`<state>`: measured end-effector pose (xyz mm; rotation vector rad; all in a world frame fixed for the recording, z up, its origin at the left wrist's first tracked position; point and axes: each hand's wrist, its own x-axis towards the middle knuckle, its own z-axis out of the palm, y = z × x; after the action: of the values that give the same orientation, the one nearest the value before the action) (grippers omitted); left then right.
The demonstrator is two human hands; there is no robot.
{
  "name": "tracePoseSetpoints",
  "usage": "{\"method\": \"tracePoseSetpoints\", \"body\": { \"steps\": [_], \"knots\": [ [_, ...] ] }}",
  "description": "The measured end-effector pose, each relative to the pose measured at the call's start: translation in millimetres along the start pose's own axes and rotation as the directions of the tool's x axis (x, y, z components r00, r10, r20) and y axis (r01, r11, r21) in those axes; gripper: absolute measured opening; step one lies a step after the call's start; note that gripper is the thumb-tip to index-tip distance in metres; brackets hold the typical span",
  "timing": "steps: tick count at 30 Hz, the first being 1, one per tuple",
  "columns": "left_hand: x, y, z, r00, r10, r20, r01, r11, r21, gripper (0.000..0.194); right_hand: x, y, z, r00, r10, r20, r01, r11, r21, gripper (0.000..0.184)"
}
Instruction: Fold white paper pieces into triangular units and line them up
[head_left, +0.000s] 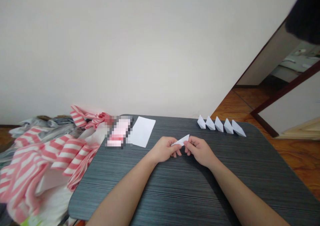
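1. The folded white paper (182, 141) is held between both hands above the dark table (160, 192), near its middle.
2. Its long axis runs slantwise, from the left fingers at the near-left end up to the far right, where a sharp tip points away and rightward.
3. The left hand (163, 149) pinches the near-left end, thumb on top and fingers curled beneath.
4. The right hand (200, 150) grips the other end between thumb and bent fingers, just below the tip.
5. Beyond the right hand, five pointed paper shapes (219, 124) stand in a row near the table's far edge.
6. Flat white paper (143, 131) lies left of the hands, beside a pixelated item (119, 132); striped cloth (60, 152) is heaped left of the table.
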<state>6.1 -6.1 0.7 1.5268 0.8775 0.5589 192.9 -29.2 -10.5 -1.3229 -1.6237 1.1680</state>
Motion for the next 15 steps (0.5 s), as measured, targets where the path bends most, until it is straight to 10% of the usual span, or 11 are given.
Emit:
{"method": "tracePoseSetpoints", "body": {
  "steps": [15],
  "knots": [
    [-0.6, 0.1, -0.1, 1.0, 0.026, 0.005, -0.026, 0.999, -0.026, 0.036, -1.1, -1.6, 1.3, 0.998, -0.018, 0.056, 0.018, 1.0, 0.002, 0.025]
  ]
}}
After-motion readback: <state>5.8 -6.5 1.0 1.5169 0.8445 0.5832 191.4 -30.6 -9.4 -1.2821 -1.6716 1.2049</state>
